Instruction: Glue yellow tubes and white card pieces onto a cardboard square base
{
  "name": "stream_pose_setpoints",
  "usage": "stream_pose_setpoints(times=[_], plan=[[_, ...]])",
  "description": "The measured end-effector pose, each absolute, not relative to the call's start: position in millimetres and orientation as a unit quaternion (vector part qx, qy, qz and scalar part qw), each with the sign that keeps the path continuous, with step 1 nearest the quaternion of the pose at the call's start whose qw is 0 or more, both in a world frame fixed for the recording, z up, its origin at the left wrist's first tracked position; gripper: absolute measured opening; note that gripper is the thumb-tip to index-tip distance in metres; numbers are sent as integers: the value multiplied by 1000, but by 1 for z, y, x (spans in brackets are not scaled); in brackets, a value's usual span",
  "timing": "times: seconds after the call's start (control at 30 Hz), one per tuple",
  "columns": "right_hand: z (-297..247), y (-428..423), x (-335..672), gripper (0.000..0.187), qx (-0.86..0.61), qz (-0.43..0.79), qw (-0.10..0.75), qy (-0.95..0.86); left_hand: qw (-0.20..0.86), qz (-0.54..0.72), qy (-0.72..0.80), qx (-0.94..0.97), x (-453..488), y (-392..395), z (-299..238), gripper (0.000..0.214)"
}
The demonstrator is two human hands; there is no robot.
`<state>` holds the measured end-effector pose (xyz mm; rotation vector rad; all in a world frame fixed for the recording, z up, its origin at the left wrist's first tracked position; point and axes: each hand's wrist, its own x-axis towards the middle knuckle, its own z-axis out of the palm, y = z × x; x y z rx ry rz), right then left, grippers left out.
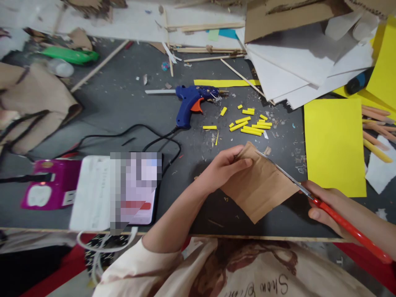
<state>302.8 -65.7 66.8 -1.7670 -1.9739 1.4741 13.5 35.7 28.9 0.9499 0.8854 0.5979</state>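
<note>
A piece of brown paper [260, 189] hangs at a slant over the table's near edge. My left hand [230, 167] pinches its upper left corner between thumb and fingers. Red-handled scissors [337, 216] are in my right hand [324, 202], whose fingers are partly hidden behind the handle. The metal blades lie along the paper's upper right edge, pointing up and left toward my left hand. Beyond the paper, several short yellow rolled tubes [252, 130] lie loose on the dark tabletop.
A blue glue gun [185, 103] with an orange trigger lies behind, its cord running left. Yellow paper [335, 148] is at right, white sheets [287, 70] behind it. A phone [145, 214] and purple box [46, 183] sit at left. Thin sticks [210, 50] lie at the back.
</note>
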Motion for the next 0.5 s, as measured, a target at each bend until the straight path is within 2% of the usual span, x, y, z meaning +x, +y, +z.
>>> stream_pose_setpoints(times=[0.5], plan=[[97,-43,276,58,-532,607,37,-589,834,154,388,361,22,25,29,35]])
